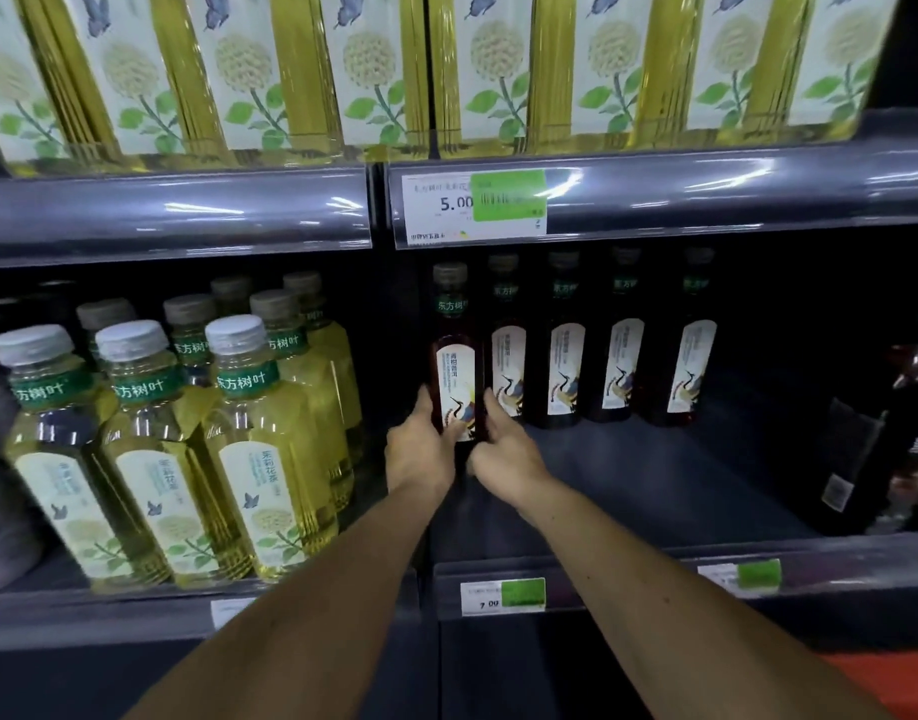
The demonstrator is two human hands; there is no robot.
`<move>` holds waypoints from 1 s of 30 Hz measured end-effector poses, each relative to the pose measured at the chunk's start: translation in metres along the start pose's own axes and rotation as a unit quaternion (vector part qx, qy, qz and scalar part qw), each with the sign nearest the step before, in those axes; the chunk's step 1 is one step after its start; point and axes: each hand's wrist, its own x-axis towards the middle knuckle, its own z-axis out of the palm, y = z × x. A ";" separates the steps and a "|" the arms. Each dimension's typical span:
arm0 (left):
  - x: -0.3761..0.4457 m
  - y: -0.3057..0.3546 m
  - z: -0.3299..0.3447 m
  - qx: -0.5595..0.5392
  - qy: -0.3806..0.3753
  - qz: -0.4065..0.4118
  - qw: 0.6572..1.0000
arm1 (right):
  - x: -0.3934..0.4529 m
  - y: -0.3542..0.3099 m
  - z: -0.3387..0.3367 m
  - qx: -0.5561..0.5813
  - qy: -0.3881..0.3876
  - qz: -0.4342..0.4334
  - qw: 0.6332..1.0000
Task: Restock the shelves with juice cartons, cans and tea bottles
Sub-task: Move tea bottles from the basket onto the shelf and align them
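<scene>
A dark tea bottle (pixel 454 350) with a white crane label stands upright at the left end of the right-hand shelf bay (pixel 654 480). My left hand (pixel 420 449) grips its lower left side and my right hand (pixel 503 449) grips its lower right side. Both thumbs lie on the front of the label. To its right, several matching dark tea bottles (pixel 566 345) stand in a row at the back of the shelf.
Yellow-green tea bottles (pixel 259 449) with white caps fill the left bay. The upper shelf holds a row of big yellow bottles (pixel 373 70). Price tags (pixel 472 205) sit on the shelf rails. More dark bottles (pixel 888 428) stand at the far right. An orange object (pixel 893 683) shows at bottom right.
</scene>
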 end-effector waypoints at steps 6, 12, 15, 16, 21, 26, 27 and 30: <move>0.015 -0.005 0.007 0.043 0.019 0.004 0.999 | 0.017 -0.001 -0.004 -0.007 -0.005 -0.009 1.000; 0.027 -0.007 0.016 0.054 0.040 -0.014 0.998 | 0.029 -0.003 0.004 -0.009 0.009 -0.025 1.000; 0.031 -0.009 0.021 0.026 0.049 -0.026 0.998 | 0.033 -0.003 0.009 -0.011 0.014 -0.026 0.999; 0.033 -0.011 0.022 0.015 0.054 -0.036 0.998 | 0.033 -0.005 0.012 -0.014 0.014 -0.025 0.999; 0.041 -0.025 0.013 0.021 0.076 -0.056 0.995 | 0.040 -0.014 0.024 -0.027 -0.014 -0.019 0.999; 0.053 -0.028 0.010 0.001 0.048 -0.030 0.998 | 0.050 -0.014 0.029 -0.067 0.012 -0.009 0.998; 0.055 -0.026 0.014 -0.003 0.043 -0.025 0.999 | 0.052 -0.014 0.027 -0.071 0.018 -0.006 0.997; 0.059 -0.021 0.022 -0.015 0.037 -0.016 0.999 | 0.057 -0.013 0.019 -0.081 0.025 -0.001 0.996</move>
